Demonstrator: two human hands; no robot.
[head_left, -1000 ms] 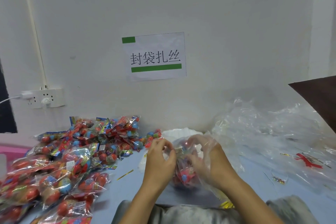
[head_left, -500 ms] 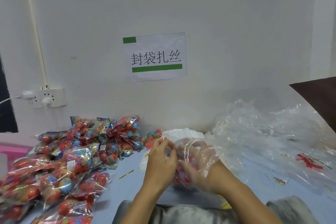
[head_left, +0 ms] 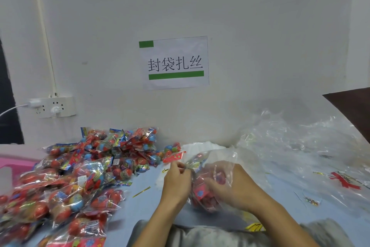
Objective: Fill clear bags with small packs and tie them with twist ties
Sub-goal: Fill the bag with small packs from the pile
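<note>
Both hands hold one clear bag (head_left: 208, 190) with red small packs inside, low in the middle of the view. My left hand (head_left: 177, 181) pinches the bag's gathered neck at its left side. My right hand (head_left: 230, 188) wraps around the bag's body, seen partly through the plastic. A gold twist tie (head_left: 141, 191) lies loose on the blue table (head_left: 270, 206) just left of my left wrist. Whether a tie is on the neck, I cannot tell.
A large heap of filled bags and red-blue small packs (head_left: 80, 176) covers the table's left side. Crumpled empty clear bags (head_left: 300, 146) pile up at the right. A white bag (head_left: 204, 146) lies behind my hands. A power strip (head_left: 54, 106) hangs on the wall.
The bag's loose top has swung over to the right and its neck is now gathered at the left. My right hand slid lower around the bag's body.
</note>
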